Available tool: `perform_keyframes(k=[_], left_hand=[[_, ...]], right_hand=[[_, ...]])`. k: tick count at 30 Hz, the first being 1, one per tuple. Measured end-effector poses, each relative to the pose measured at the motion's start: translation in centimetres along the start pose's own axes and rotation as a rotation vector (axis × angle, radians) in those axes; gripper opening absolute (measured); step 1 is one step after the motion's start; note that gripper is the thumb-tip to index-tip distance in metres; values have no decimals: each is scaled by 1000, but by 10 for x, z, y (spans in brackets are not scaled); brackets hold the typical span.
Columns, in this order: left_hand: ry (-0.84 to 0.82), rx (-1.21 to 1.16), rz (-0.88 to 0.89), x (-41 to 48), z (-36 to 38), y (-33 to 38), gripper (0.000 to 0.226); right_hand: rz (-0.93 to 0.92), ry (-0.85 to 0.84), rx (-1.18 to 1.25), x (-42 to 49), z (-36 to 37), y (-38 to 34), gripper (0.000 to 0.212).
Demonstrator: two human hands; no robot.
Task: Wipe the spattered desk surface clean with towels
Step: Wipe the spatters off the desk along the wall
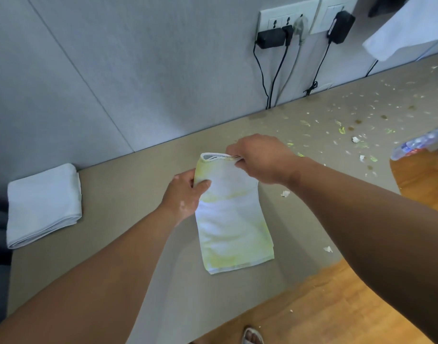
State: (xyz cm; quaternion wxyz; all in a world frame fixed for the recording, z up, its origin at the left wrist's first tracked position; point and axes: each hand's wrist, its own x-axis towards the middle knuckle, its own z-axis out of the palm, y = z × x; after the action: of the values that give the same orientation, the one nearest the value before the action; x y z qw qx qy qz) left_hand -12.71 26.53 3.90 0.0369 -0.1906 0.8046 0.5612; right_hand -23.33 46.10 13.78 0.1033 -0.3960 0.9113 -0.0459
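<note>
Between the two hands, over the middle of the bench (128, 244), hangs a folded towel (231, 219) stained yellow-green. The right hand (260, 161) pinches its upper folded edge, and the left hand (185, 192) is closed on its left side a little lower, thumb on the front. The lower part of the towel hangs down toward the bench. Well apart to the left, a clean folded towel (44, 204) lies on the bench. To the right, spatter (361, 112) covers the surface near a plastic bottle (421, 145).
</note>
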Motion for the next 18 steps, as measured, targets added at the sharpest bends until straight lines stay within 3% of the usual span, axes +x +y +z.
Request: perform_keyframes(k=[2, 5, 8, 11, 13, 16, 18], left_hand=[[-20, 72, 16, 2, -4, -4, 26], [-114, 165, 84, -17, -9, -21, 17], [-194, 432, 359, -44, -4, -49, 48], [-186, 548, 625, -51, 4, -90, 50], [-204, 521, 659, -53, 4, -107, 52], [-93, 574, 720, -51, 0, -100, 39], [10, 649, 620, -38, -2, -94, 36]], right_hand=[[-11, 42, -24, -4, 5, -1, 10], [-92, 110, 0, -31, 44, -5, 23], [-145, 120, 57, -75, 99, -13, 28], [-151, 28, 123, -109, 147, -22, 29], [-141, 9, 176, -119, 160, -23, 25], [-49, 146, 232, -104, 155, -13, 37], [-77, 157, 160, -85, 151, -16, 45]])
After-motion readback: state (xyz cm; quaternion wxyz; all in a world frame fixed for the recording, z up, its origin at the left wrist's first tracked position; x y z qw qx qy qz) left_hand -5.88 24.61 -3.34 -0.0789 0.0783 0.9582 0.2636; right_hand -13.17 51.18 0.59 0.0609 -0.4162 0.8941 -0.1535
